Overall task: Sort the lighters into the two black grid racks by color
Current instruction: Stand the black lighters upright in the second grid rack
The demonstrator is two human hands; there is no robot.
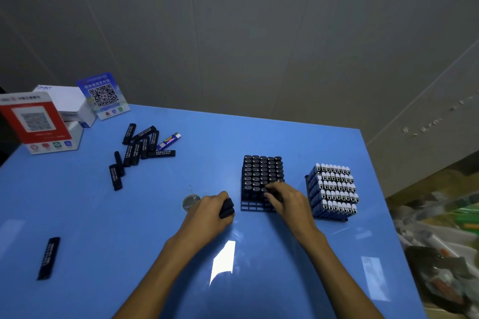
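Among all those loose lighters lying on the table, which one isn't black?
The blue lighter with the white cap, lying at the right edge of the far pile of black lighters. Every other loose one, including the lone black lighter at near left, is black.

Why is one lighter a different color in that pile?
In the loose pile of black lighters at the far left of the table, one blue lighter with a white top lies mixed in. It looks like those in the blue rack.
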